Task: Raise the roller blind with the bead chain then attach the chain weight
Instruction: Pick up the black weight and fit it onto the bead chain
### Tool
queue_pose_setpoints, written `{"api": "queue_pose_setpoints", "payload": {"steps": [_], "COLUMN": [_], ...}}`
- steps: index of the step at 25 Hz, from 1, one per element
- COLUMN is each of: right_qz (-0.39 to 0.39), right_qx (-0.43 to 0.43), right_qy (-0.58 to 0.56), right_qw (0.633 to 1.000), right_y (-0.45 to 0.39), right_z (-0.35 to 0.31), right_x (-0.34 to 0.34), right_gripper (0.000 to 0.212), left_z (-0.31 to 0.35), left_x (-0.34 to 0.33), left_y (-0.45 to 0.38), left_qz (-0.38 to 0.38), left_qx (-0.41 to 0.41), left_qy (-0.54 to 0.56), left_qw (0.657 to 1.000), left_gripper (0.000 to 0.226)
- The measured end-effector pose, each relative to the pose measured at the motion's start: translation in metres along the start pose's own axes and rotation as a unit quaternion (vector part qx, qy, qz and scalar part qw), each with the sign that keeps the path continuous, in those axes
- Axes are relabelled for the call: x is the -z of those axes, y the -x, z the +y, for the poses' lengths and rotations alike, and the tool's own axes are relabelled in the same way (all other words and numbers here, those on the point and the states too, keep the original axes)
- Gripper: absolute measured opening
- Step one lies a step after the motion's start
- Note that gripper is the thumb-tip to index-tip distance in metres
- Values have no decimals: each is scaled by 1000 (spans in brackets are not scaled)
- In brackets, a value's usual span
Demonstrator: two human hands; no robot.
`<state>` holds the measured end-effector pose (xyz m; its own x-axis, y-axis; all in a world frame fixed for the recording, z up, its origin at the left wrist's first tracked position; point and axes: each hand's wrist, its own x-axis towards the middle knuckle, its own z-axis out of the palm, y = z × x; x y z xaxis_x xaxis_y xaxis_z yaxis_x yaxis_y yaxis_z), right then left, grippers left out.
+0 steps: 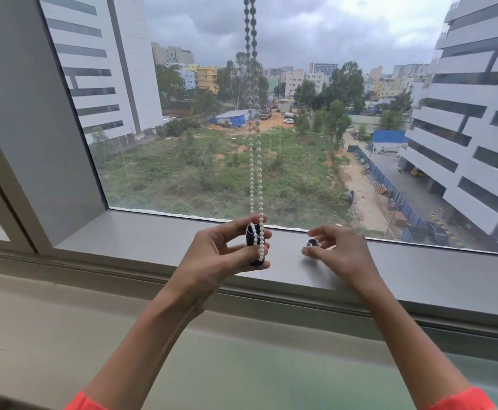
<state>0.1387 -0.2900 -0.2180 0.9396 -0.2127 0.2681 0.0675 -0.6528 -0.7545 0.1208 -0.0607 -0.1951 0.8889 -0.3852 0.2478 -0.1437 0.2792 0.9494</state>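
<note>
With fingers of the left hand [212,257] pinching the chain weight [250,236] just above the window sill [153,235] and fingers of the right hand [342,250] curled round the cap [313,243] on the sill, keep the bead chain [255,173] loop seated across the weight, then bring the cap on squarely.

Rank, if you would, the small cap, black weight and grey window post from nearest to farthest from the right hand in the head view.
1. Small cap: at the right hand's fingertips.
2. Black weight: left, held by the left hand.
3. Grey window post: far left.
</note>
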Motion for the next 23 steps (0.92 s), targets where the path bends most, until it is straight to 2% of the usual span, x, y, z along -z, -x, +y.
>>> {"api": "queue_pose_setpoints", "payload": {"steps": [2,3,4,6,8,10,13,16,19,23], "right_qz": [2,-19,-51,-123,-174,-191,-155,-133,-123,-136], "right_qx": [-1,-11,-19,-15,17,68,134,189,221,236], "right_qy": [-43,-118,-218,-391,-448,-434,-364,-312,-243,-211], "right_qw": [999,993,974,912,877,878,909,922,936,939], "right_y": [0,1,3,6,8,9,14,20,23,21], "right_z": [-2,-4,-9,-24,-43,-62,-85,-96,-100,-103], "right_x": [-2,0,4,12,19,22,22,22,21,22], "right_gripper": [25,26,28,32,33,33,31,27,29,33], "left_z": [2,3,4,7,9,11,13,15,17,19], "left_x": [1,1,1,1,0,-2,-3,-1,0,1], "left_y": [1,1,2,3,4,4,3,3,3,3], "left_qz": [4,5,4,0,-9,-18,-30,-38,-44,-42], "left_qx": [2,4,6,11,16,18,18,18,20,26], "left_qy": [-4,-6,-10,-18,-26,-36,-51,-62,-64,-52], "left_qw": [1000,1000,1000,1000,999,999,998,997,997,997], "left_gripper": [38,38,38,38,37,36,33,29,28,28]}}
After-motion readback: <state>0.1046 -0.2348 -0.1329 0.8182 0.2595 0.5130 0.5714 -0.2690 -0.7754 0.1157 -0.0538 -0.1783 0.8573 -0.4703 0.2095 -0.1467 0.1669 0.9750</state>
